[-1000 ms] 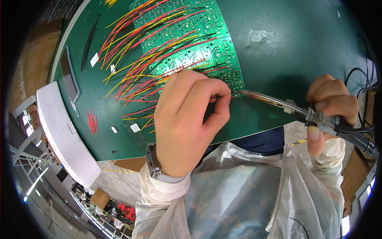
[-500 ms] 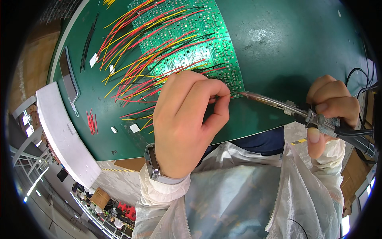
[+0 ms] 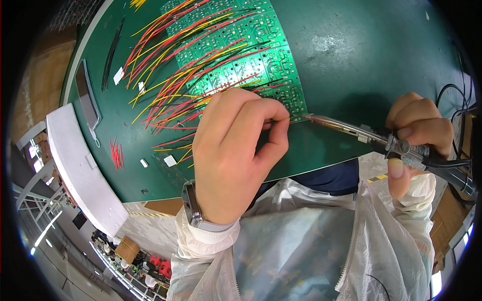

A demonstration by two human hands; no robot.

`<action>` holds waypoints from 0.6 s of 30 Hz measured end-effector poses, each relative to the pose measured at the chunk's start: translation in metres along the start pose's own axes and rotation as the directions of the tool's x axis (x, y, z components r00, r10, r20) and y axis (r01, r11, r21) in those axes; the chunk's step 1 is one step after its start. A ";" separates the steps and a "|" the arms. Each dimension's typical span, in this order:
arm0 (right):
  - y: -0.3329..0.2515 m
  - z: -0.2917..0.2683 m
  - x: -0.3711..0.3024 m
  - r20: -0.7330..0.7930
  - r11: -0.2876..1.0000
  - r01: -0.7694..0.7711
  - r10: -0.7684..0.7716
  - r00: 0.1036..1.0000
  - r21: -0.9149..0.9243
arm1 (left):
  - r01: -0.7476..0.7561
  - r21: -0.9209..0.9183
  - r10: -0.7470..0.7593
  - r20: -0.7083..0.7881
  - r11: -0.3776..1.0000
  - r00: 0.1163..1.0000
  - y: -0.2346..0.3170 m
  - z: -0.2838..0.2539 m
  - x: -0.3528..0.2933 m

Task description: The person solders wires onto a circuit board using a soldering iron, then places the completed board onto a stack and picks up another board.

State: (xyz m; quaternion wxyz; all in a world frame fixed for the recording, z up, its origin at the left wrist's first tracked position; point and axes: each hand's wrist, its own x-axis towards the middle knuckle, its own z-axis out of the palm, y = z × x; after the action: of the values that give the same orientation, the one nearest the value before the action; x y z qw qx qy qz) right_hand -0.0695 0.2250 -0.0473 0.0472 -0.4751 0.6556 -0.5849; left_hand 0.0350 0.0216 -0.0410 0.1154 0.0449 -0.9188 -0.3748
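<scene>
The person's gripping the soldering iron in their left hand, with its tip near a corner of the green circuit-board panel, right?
Not quite: the head view shows the soldering iron in the right hand. Its tip is indeed near a corner of the green circuit-board panel.

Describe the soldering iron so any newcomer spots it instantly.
Start at the green table, then find the right hand. It holds the soldering iron, its metal shaft pointing left toward the circuit boards. Unlike the thin coloured wires, it is thick and straight.
</scene>
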 end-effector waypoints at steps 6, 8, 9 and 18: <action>0.001 0.000 0.000 0.006 1.000 0.003 -0.003 1.000 0.007 | -0.001 -0.009 0.001 -0.006 1.000 1.000 -0.001 0.001 -0.001; 0.000 0.000 0.000 0.009 1.000 0.002 -0.002 1.000 0.006 | 0.004 -0.016 -0.004 -0.008 1.000 1.000 -0.001 0.001 -0.001; 0.000 0.000 0.000 0.007 1.000 -0.002 0.002 1.000 0.008 | 0.002 -0.012 -0.002 -0.006 1.000 1.000 -0.001 0.000 -0.001; 0.000 0.000 0.001 0.013 1.000 -0.009 0.008 1.000 0.011 | 0.001 -0.007 -0.001 -0.004 1.000 1.000 -0.001 0.000 0.000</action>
State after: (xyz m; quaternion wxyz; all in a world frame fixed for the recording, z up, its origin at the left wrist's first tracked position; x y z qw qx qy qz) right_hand -0.0694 0.2243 -0.0468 0.0566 -0.4758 0.6540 -0.5855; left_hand 0.0349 0.0213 -0.0415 0.1171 0.0455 -0.9173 -0.3779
